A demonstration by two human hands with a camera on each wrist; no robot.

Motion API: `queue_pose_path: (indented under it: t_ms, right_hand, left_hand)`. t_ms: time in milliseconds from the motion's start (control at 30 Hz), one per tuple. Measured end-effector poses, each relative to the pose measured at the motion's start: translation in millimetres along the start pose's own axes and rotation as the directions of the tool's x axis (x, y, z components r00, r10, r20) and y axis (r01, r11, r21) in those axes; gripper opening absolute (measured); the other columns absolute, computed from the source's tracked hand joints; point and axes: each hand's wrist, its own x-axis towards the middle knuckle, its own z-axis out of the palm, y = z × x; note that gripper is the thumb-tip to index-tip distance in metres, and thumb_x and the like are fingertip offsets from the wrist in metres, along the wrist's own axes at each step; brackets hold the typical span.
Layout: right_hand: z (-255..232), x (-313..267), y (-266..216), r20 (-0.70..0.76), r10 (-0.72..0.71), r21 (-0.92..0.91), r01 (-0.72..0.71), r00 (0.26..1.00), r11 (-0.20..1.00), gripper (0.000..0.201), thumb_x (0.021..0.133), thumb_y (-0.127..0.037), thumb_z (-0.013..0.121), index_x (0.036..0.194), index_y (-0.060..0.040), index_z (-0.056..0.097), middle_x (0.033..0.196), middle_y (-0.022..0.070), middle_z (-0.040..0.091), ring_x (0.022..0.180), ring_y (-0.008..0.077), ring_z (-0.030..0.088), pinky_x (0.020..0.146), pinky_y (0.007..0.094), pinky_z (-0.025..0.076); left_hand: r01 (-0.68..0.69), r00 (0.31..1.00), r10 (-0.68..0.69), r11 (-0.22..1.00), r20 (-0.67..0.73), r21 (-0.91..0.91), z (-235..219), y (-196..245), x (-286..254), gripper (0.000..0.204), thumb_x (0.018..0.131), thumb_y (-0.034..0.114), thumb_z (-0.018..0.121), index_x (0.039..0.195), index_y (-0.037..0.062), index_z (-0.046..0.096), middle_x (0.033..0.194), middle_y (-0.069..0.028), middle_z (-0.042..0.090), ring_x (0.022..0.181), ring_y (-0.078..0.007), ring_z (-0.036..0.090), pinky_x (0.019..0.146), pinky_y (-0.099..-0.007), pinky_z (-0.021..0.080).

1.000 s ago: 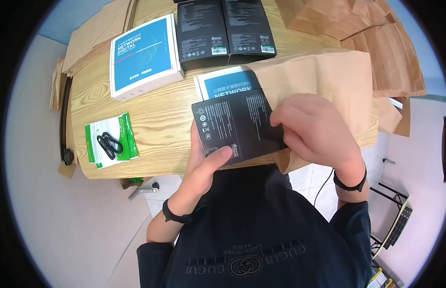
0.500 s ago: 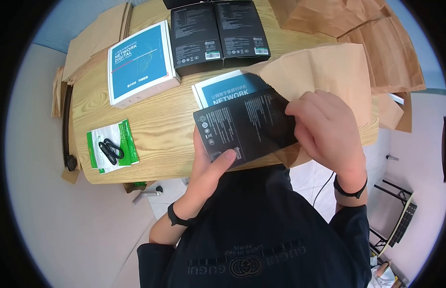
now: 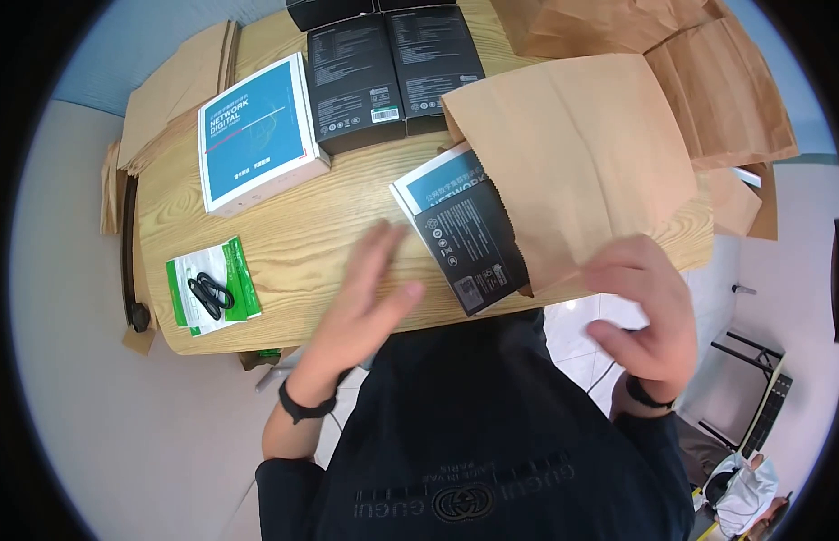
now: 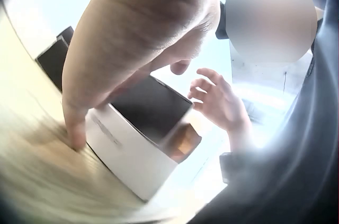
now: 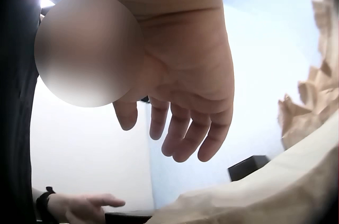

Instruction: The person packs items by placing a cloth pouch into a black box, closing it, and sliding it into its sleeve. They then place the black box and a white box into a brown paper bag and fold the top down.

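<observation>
A black box (image 3: 469, 248) lies against a white box with a blue top (image 3: 445, 183), both partly inside the mouth of a brown paper bag (image 3: 591, 153). The left hand (image 3: 361, 311), blurred, is held off the boxes' left side with fingers spread; in the left wrist view the left hand (image 4: 137, 38) is beside the white box (image 4: 130, 152). To the right, the right hand (image 3: 649, 302) is by the bag's near edge, holding nothing; the right wrist view shows the right hand (image 5: 185, 86) with relaxed fingers hanging down.
Another blue-topped box (image 3: 262, 131) stands at the left, beside black boxes (image 3: 356, 81) at the back. A black cable (image 3: 210, 296) lies on green-and-white packets (image 3: 244, 279). Brown paper bags lie back left (image 3: 180, 77) and back right (image 3: 722, 95).
Both hands have let go of the black box and moved apart. The box now lies lower and right, further tilted, and the bag's mouth has shifted over the boxes.
</observation>
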Motion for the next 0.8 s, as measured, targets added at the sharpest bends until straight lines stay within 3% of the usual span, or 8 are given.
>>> queue_pose_path:
  t_ms: [67, 133, 233, 333, 433, 533, 667, 800]
  right_hand:
    - [-10.7, -41.9, 10.9, -0.043, 0.151, 0.015, -0.150, 0.988, 0.989, 0.035, 0.075, -0.011, 0.084, 0.104, -0.0018, 0.065, 0.101, 0.0135, 0.064, 0.092, 0.0309, 0.062, 0.082, 0.0374, 0.050]
    - [-3.6, -78.5, 34.2, -0.069, 0.466, 0.277, -0.431, 0.882, 0.859, 0.040, 0.074, -0.010, 0.085, 0.104, -0.0011, 0.061, 0.101, 0.0106, 0.063, 0.095, 0.0270, 0.062, 0.085, 0.0368, 0.050]
    - [30.3, -90.0, 41.8, -0.051, 0.648, 0.180, -0.631, 0.760, 0.755, 0.051, 0.075, -0.014, 0.089, 0.110, -0.0014, 0.055, 0.104, 0.0102, 0.060, 0.097, 0.0255, 0.061, 0.086, 0.0363, 0.050]
    - [66.3, -85.6, 47.8, -0.126, 0.613, 0.196, -0.587, 0.780, 0.786, 0.070, 0.071, -0.020, 0.094, 0.124, -0.0023, 0.051, 0.115, 0.0108, 0.059, 0.103, 0.0280, 0.061, 0.087, 0.0378, 0.051]
    - [82.9, -93.0, 64.9, -0.210, 0.630, 0.243, -0.584, 0.747, 0.774, 0.087, 0.067, -0.024, 0.097, 0.137, -0.0029, 0.049, 0.121, 0.0116, 0.058, 0.116, 0.0305, 0.058, 0.090, 0.0407, 0.053]
    - [82.9, -96.1, 77.7, -0.261, 0.668, 0.245, -0.622, 0.697, 0.744, 0.085, 0.067, -0.018, 0.094, 0.138, -0.0020, 0.050, 0.122, 0.0135, 0.058, 0.116, 0.0327, 0.058, 0.092, 0.0419, 0.052]
    - [90.9, -88.6, 78.1, -0.393, 0.418, 0.019, -0.447, 0.819, 0.895, 0.061, 0.073, -0.007, 0.078, 0.129, -0.0002, 0.058, 0.123, 0.0180, 0.062, 0.110, 0.0379, 0.062, 0.091, 0.0423, 0.053]
    - [105.9, -95.5, 74.8, -0.379, 0.511, 0.082, -0.522, 0.772, 0.849, 0.049, 0.076, -0.007, 0.070, 0.124, -0.0028, 0.065, 0.121, 0.0203, 0.066, 0.108, 0.0414, 0.063, 0.088, 0.0435, 0.054]
  left_hand:
    - [-0.019, 0.967, 0.058, 0.988, -0.249, 0.156, -19.5, 15.1, 2.1, 0.101, 0.090, 0.030, 0.078, 0.165, 0.0061, 0.014, 0.162, -0.0275, 0.023, 0.148, -0.0413, 0.034, 0.118, -0.0497, 0.038]
    - [-0.060, 0.970, 0.091, 0.988, -0.225, 0.141, -25.2, 24.5, 13.3, 0.103, 0.089, 0.029, 0.080, 0.165, 0.0072, 0.014, 0.163, -0.0271, 0.020, 0.146, -0.0401, 0.036, 0.114, -0.0494, 0.042]
    - [-0.119, 0.983, 0.127, 0.991, -0.133, 0.063, -13.0, 29.1, 32.8, 0.103, 0.089, 0.026, 0.081, 0.164, 0.0079, 0.014, 0.164, -0.0257, 0.014, 0.137, -0.0355, 0.045, 0.108, -0.0457, 0.050]
    - [-0.113, 0.991, 0.096, 0.972, -0.093, -0.205, 18.9, 41.9, 44.5, 0.089, 0.095, 0.011, 0.073, 0.164, 0.0075, 0.018, 0.164, -0.0176, 0.022, 0.126, -0.0289, 0.055, 0.098, -0.0391, 0.056]
    - [-0.019, 1.000, 0.019, 1.000, -0.016, 0.000, 14.3, 73.2, 48.5, 0.082, 0.095, 0.012, 0.072, 0.162, 0.0056, 0.025, 0.159, -0.0177, 0.035, 0.115, -0.0218, 0.060, 0.088, -0.0340, 0.057]
    - [-0.075, 0.976, 0.109, 0.981, -0.190, 0.178, 0.7, 76.9, 71.6, 0.075, 0.095, 0.014, 0.072, 0.159, 0.0035, 0.034, 0.149, -0.0177, 0.049, 0.106, -0.0179, 0.063, 0.081, -0.0307, 0.056]
    - [-0.189, 0.938, 0.244, 0.955, -0.247, 0.227, -2.4, 75.7, 115.3, 0.071, 0.094, 0.025, 0.073, 0.151, -0.0029, 0.042, 0.140, -0.0211, 0.055, 0.096, -0.0183, 0.062, 0.075, -0.0308, 0.053]
    - [-0.059, 0.990, 0.069, 0.995, -0.120, 0.079, 6.9, 67.4, 144.9, 0.046, 0.098, 0.020, 0.063, 0.139, -0.0008, 0.058, 0.111, -0.0131, 0.071, 0.088, -0.0173, 0.064, 0.081, -0.0309, 0.053]
